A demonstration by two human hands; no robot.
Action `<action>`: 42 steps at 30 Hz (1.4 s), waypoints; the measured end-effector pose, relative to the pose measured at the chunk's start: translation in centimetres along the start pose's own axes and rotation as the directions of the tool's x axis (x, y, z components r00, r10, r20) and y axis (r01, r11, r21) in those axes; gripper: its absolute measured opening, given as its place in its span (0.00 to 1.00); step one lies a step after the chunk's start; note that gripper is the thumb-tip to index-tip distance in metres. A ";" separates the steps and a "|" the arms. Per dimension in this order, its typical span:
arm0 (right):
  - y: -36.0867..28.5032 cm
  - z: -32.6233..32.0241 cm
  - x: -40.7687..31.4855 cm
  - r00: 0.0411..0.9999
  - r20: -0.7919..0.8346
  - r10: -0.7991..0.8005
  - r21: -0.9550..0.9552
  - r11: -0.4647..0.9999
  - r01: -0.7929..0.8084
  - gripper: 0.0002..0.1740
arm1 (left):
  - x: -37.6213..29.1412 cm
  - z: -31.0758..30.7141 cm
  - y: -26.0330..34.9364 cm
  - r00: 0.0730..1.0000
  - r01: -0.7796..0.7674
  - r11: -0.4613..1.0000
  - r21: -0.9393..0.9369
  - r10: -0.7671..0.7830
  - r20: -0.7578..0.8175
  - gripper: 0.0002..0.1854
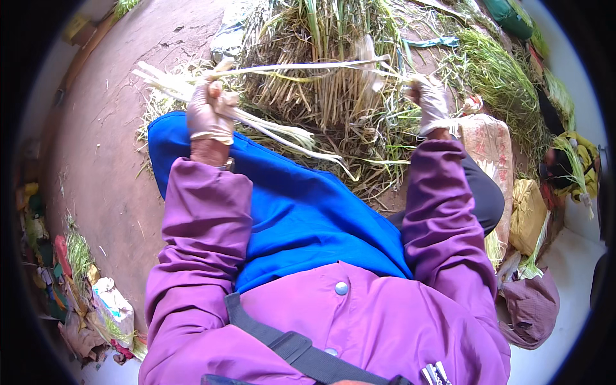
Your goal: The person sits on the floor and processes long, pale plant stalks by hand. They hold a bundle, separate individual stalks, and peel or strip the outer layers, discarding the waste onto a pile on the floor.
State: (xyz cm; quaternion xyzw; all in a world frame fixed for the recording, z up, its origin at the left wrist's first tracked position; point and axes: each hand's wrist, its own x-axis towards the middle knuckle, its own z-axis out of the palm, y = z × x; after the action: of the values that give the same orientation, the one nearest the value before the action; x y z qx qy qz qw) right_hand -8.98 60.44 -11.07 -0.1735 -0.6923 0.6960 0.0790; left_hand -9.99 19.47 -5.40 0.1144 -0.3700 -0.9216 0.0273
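My left hand (211,103), in a pale thin glove, is closed around a small bunch of whitish plant stalks (284,132), whose ends stick out on both sides of the fist. One long pale stalk (298,67) stretches from this hand across to the right. My right hand (428,98), gloved too, grips thin pale strands near that stalk's far end; the part between is blurred. Beneath and beyond the hands lies a large heap of cut grassy plants (308,91) with straw-coloured stems. Blue cloth (298,207) covers my lap.
Loose green plants (505,77) lie at the right beside a printed woven sack (486,139), a yellow sack (527,214) and a brownish bag (532,308). At the far right is another person in yellow (575,166). Bags and plants line the reddish floor's (106,159) lower left.
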 end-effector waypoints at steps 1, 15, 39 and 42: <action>0.6 -2.7 1.3 0.997 -0.027 -0.067 -0.140 0.988 0.062 0.10 | 0.4 -0.6 0.8 1.000 0.002 1.000 -0.007 -0.002 0.025 0.09; -3.0 0.9 -3.4 0.817 0.577 0.019 -0.447 0.844 0.297 0.29 | -0.7 1.9 -0.4 0.777 0.352 0.936 0.000 -0.293 0.557 0.15; -5.9 14.0 -12.1 0.694 0.706 -0.140 -0.584 0.440 0.682 0.12 | -3.7 3.0 -4.4 0.966 0.108 0.699 0.707 -0.241 0.091 0.14; -4.2 13.2 -10.7 0.716 0.692 0.096 -0.383 0.889 0.251 0.16 | -4.0 3.3 -4.2 0.959 0.228 0.810 0.540 -0.283 0.019 0.12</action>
State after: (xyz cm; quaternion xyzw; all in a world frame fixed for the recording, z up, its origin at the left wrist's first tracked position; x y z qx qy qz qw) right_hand -4.24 44.51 -5.71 0.1165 -0.8192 0.5253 -0.1986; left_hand -6.69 25.30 -5.24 0.1207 -0.5930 -0.7822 -0.1480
